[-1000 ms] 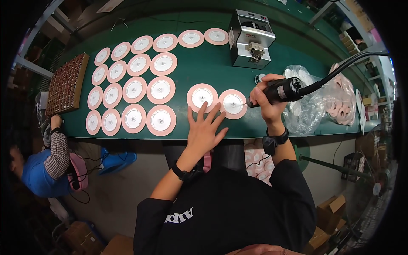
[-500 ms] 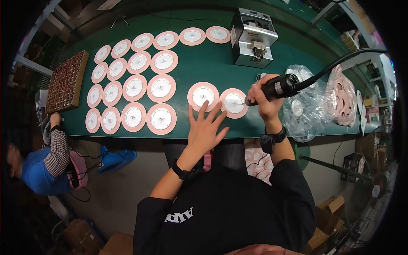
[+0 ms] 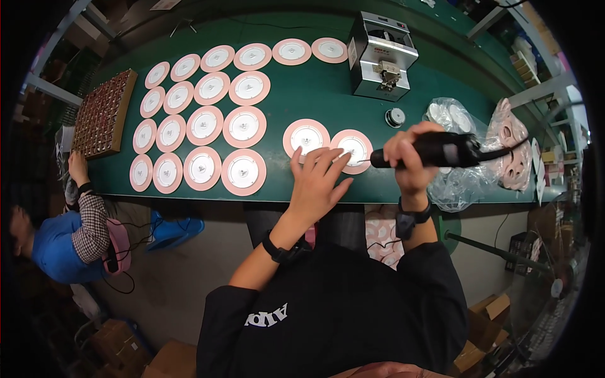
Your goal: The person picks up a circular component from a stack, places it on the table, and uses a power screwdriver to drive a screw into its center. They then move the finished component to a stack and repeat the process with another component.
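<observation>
My right hand (image 3: 413,157) is wrapped around a black electric screwdriver (image 3: 449,150), held nearly level and blurred by motion. Its thin bit points left toward the right-hand pink disc (image 3: 357,142), which has a white round centre; whether the bit touches it I cannot tell. Another such pink disc (image 3: 306,131) lies close beside it on the left. My left hand (image 3: 315,189) is spread, with its fingertips over the near parts of both discs. A cord runs from the screwdriver's rear toward the right.
Rows of similar pink discs (image 3: 244,127) cover the table's left part. A silver-black machine (image 3: 381,60) stands at the back, with a small round metal part (image 3: 395,117) near it. Plastic bags (image 3: 463,183) lie right. At far left, a co-worker (image 3: 69,246) sits by a partitioned box (image 3: 104,116).
My right hand has drawn the screwdriver rightward, and the tool now lies more level. My left hand has shifted slightly along the discs. The round metal part has come into fuller view.
</observation>
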A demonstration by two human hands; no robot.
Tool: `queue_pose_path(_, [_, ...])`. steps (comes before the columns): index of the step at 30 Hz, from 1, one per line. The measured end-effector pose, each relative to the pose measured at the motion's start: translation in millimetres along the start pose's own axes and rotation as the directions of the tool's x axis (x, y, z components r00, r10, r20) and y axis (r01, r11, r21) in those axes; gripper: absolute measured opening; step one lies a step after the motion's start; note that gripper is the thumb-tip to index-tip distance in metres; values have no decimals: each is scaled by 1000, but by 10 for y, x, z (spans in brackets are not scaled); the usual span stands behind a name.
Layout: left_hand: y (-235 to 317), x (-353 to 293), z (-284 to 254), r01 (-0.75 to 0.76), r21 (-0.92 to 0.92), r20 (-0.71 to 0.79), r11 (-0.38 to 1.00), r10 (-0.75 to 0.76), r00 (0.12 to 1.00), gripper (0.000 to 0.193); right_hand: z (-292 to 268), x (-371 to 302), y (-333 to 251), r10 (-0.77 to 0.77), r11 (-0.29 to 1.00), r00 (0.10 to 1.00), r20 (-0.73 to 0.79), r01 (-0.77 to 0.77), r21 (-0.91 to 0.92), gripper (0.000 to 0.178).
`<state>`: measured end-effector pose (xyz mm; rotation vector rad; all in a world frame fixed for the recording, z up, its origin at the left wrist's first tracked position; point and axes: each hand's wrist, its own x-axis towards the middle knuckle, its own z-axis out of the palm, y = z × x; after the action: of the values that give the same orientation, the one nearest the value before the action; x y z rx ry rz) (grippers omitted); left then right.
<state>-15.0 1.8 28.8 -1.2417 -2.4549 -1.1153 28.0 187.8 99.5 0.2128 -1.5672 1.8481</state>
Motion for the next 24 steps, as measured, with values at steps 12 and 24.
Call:
queue_pose_path(12, [144, 17, 38, -144, -222, -141, 964, 114, 983, 21, -11, -154, -521, -96, 960, 995, 34, 84, 266, 30])
queue_pose_path(24, [149, -71, 55, -101, -412, -147, 906, 43, 988, 14, 11, -202, -605, -147, 935, 988, 54, 121, 333, 30])
